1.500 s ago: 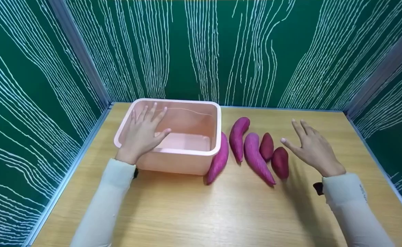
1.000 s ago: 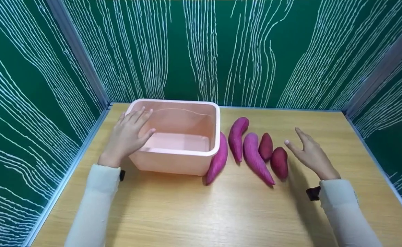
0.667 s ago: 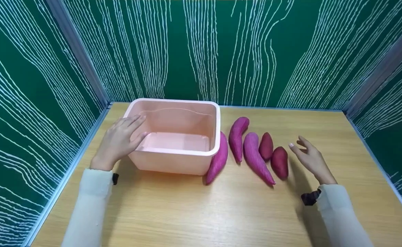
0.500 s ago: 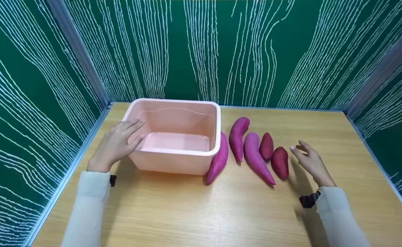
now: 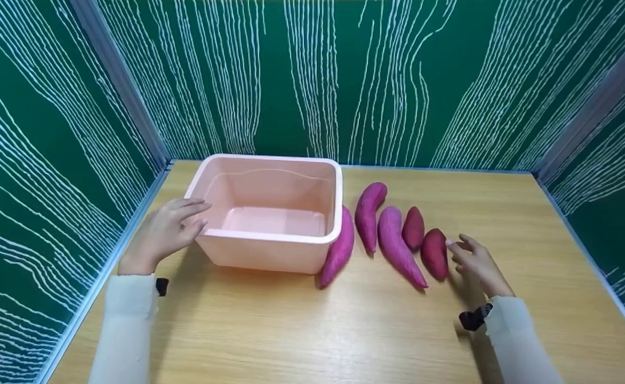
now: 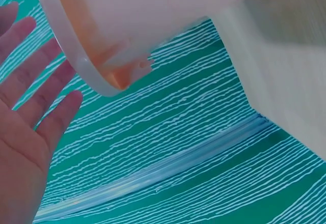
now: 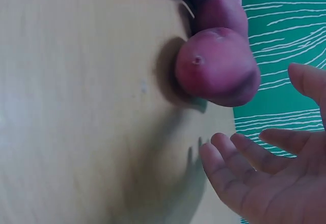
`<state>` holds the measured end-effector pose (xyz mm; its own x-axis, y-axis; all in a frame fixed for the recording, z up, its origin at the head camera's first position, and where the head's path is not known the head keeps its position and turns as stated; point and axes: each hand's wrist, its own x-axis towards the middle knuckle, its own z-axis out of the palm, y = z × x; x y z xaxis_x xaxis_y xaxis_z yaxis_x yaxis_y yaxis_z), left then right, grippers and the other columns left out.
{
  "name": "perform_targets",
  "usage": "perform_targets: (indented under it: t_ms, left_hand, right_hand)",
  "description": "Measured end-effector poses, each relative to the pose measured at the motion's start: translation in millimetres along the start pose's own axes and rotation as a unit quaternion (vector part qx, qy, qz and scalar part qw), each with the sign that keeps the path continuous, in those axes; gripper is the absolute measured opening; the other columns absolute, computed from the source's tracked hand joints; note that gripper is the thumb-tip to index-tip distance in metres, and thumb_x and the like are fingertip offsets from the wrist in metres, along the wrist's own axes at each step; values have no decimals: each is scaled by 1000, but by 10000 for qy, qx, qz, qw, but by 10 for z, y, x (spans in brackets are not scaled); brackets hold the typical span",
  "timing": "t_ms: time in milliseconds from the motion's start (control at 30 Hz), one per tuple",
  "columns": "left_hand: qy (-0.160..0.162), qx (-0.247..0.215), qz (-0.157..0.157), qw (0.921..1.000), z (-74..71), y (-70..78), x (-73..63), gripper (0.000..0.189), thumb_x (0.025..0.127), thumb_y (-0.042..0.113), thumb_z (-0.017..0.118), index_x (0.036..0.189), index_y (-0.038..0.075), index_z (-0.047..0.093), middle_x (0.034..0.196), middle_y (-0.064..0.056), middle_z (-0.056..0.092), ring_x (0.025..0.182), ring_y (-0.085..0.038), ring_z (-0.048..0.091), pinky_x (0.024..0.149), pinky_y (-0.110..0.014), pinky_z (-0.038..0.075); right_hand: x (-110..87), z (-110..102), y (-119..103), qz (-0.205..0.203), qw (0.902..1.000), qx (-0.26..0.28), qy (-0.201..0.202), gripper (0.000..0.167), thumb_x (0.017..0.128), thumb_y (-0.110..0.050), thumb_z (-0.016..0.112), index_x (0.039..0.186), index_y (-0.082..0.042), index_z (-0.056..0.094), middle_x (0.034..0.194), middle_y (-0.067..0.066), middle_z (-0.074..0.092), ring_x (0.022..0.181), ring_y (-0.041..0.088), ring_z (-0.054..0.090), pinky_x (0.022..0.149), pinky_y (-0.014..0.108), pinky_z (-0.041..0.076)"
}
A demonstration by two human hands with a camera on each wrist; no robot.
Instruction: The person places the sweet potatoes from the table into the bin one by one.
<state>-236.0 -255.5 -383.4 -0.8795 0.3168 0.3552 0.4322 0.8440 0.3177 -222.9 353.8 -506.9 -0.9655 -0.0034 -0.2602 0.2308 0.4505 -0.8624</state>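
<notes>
My left hand point(image 5: 166, 232) is at the front left corner of a pink plastic bin point(image 5: 270, 253), its fingertips overlapping the rim in the head view. In the left wrist view its fingers point(image 6: 38, 102) are extended and spread beside the bin's rim point(image 6: 76, 56). Close to the right side of a small dark red sweet potato point(image 5: 435, 256), my right hand point(image 5: 478, 266) holds nothing. The right wrist view shows its palm and relaxed fingers apart from that sweet potato point(image 7: 219, 71). Another small dark one point(image 5: 413, 229) lies just behind it.
Three longer pink-purple sweet potatoes lie between the bin and the dark ones: one point(image 5: 340, 250) against the bin's side, one point(image 5: 369, 216) further back, one point(image 5: 399, 248) slanting forward. Green panels point(image 5: 275, 80) with white lines enclose the wooden table point(image 5: 302, 330) at back and sides.
My left hand has moved from over the bin leftward and toward me to its front left corner. My right hand has lowered toward the nearest dark red sweet potato, its fingers bending. Nothing else moved.
</notes>
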Motion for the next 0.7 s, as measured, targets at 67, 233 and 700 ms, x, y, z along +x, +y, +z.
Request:
perform_targets:
  t_ms: [67, 233, 700]
  left_hand:
    - [-121, -187, -133, 9997, -1, -16, -9, 33, 88, 21, 69, 120, 12, 69, 127, -14, 64, 121, -38, 55, 94, -55, 49]
    - [-473, -425, -392, 9972, -16, -40, -19, 31, 88, 24, 70, 116, 12, 71, 123, -14, 66, 120, -38, 56, 97, -57, 48]
    - [-879, -761, -603, 9914, -35, -80, -39, 21, 88, 20, 71, 106, 11, 75, 106, -10, 73, 102, -30, 64, 85, -47, 58]
  right_hand:
    - [8, 16, 14, 129, 9999, 24, -74, 92, 97, -56, 42, 152, 3, -3, 153, 34, 17, 137, 48, 32, 109, 50, 40]
    - [28, 58, 19, 278, 9993, 182, -150, 95, 96, -56, 44, 152, 3, -3, 153, 34, 16, 138, 46, 30, 112, 51, 36]
    - [110, 103, 55, 287, 9994, 76, -189, 94, 95, -56, 45, 151, 6, 2, 154, 33, 16, 135, 36, 38, 102, 27, 46]
